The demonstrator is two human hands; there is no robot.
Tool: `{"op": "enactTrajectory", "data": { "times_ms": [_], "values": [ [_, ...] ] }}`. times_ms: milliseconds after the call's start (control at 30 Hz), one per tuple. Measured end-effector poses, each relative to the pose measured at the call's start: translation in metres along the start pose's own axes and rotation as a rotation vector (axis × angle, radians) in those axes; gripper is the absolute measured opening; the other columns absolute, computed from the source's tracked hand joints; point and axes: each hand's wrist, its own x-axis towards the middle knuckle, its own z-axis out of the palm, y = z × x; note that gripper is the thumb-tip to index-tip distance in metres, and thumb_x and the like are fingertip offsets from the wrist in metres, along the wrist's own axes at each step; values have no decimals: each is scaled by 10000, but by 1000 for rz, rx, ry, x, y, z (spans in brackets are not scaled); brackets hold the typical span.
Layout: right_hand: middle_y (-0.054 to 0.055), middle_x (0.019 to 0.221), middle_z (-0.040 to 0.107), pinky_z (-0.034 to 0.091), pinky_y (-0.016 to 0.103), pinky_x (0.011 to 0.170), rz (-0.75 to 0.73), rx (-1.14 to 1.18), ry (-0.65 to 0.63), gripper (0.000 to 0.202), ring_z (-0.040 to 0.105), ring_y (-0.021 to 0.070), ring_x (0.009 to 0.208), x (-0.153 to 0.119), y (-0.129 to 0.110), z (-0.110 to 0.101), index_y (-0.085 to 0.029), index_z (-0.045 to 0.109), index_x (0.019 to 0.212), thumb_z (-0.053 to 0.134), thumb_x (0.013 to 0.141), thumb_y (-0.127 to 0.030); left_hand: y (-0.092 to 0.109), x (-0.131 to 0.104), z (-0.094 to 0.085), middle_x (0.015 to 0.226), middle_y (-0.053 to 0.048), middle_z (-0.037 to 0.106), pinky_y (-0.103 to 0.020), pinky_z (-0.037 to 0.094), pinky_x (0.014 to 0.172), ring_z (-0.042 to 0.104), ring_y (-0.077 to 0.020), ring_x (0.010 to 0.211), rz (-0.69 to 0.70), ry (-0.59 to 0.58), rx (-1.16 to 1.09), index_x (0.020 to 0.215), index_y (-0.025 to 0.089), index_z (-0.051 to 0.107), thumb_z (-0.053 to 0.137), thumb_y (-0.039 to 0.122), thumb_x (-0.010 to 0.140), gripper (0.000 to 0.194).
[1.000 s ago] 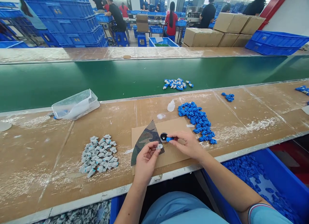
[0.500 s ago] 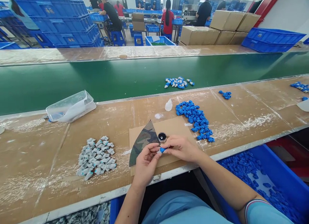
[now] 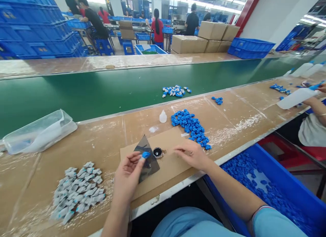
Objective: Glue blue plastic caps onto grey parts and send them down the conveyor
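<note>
My left hand (image 3: 129, 170) pinches a small blue folded piece (image 3: 146, 155) between thumb and fingertips, with a little grey-white showing beside it. Below that hand lies a dark camouflage-patterned sheet (image 3: 150, 165) on a cardboard mat (image 3: 169, 165). A small round container (image 3: 157, 152) with a black inside stands on the mat between my hands. My right hand (image 3: 195, 156) hovers over the right part of the mat, thumb and forefinger apart and nothing visible in them. Close behind it is a pile of blue folded pieces (image 3: 192, 126). Grey folded pieces (image 3: 81, 189) lie heaped left of my left hand.
A small white bottle (image 3: 163, 116) stands behind the mat. Blue-and-grey pieces (image 3: 175, 91) rest on the green belt (image 3: 107, 90). A clear plastic tub (image 3: 40, 133) is at left, a blue crate (image 3: 287, 196) below right. Another person's hand (image 3: 312, 101) is at far right.
My hands have moved apart: the left went left with the blue piece, and the right let go of it and drew back to the right. The view has turned rightward.
</note>
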Motion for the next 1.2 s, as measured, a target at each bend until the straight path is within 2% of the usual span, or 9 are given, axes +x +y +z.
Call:
{"op": "enactTrajectory", "data": {
  "times_ms": [67,167,300,467,600,733,967,1100,1200],
  "values": [
    [45,776,724,508,331,722,115,-216,-11,145,645,193,758,-6,16,-22,-224,715,850,574,883,-225,6,25,-10,803,-44,673,-345,557,783,660,-180,792,23,77,83,882,179,612,750,377,598,373],
    [45,839,729,512,347,735,187,-400,-153,163,652,217,811,-18,38,-45,-234,719,858,614,798,-125,9,61,-18,774,-34,655,-393,548,821,654,-191,788,0,148,178,858,175,601,723,337,591,336],
    [46,870,733,531,357,739,155,-433,-231,255,658,234,849,-26,50,-48,-247,722,874,613,728,-68,11,83,-17,788,-43,656,-396,533,843,657,-200,808,4,171,228,827,182,578,675,230,617,236],
    [67,887,730,552,356,659,206,-204,-98,212,667,228,748,-26,44,-39,-228,693,974,583,794,-245,12,58,-25,877,-77,674,-403,518,786,640,-212,739,122,191,495,871,192,609,600,166,655,218],
    [80,888,727,559,317,630,305,99,-53,309,677,212,733,-18,37,-33,-232,704,975,518,854,-447,8,14,-55,848,-102,677,-448,462,819,609,-286,858,298,215,852,826,204,628,548,208,718,135],
    [52,658,658,553,291,556,435,310,-86,463,634,180,593,-7,26,-23,-198,707,946,499,841,-598,-2,-16,-87,811,-93,679,-439,442,777,591,-295,799,265,222,1036,793,219,618,560,240,727,91],
    [86,931,630,592,289,669,273,410,-40,402,637,185,806,2,18,-1,-224,703,944,665,748,-573,-12,-22,-93,832,-69,686,-399,454,795,603,-266,836,214,128,1084,801,228,610,501,143,735,153],
    [81,905,636,596,299,674,265,434,-55,385,633,172,756,1,15,5,-215,695,1012,625,805,-532,-14,-24,-94,966,-101,683,-418,454,852,602,-275,915,222,177,1119,932,197,611,512,148,727,233],
    [78,896,664,597,320,684,306,498,-78,416,642,168,723,2,13,7,-195,658,1076,621,815,-516,-17,-25,-94,925,-109,690,-431,452,848,607,-282,888,228,204,1152,915,189,609,490,154,743,212]
  ]
}}
